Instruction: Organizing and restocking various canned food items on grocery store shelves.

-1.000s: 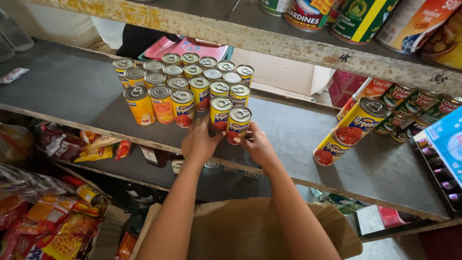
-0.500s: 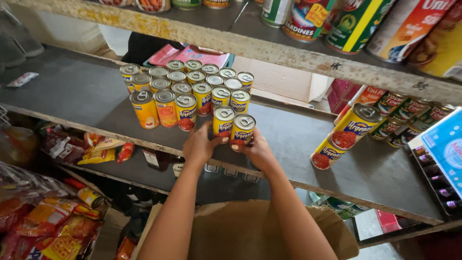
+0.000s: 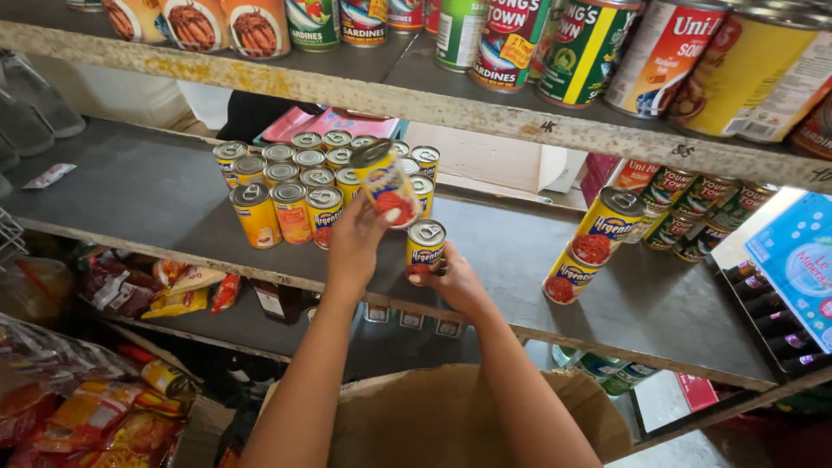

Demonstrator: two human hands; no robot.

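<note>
My left hand (image 3: pixel 354 243) holds a yellow can with a red picture (image 3: pixel 386 184), lifted off the grey shelf (image 3: pixel 147 195) and tilted. My right hand (image 3: pixel 452 279) grips a second can of the same kind (image 3: pixel 425 246), which stands upright on the shelf near its front edge. Just behind and to the left stands a tight group of several like cans (image 3: pixel 295 186) in rows, their silver pull-tab lids showing.
Two larger yellow cans (image 3: pixel 594 243) stand stacked to the right, with green-labelled cans (image 3: pixel 693 204) behind. An upper shelf (image 3: pixel 451 108) carries big tins overhead. A brown cardboard box (image 3: pixel 451 416) sits below my arms. Snack packets (image 3: pixel 173 290) lie on the lower shelf.
My left hand has lifted its can off the shelf and tipped it. The right hand's can has stayed on the shelf, now a little apart from the group.
</note>
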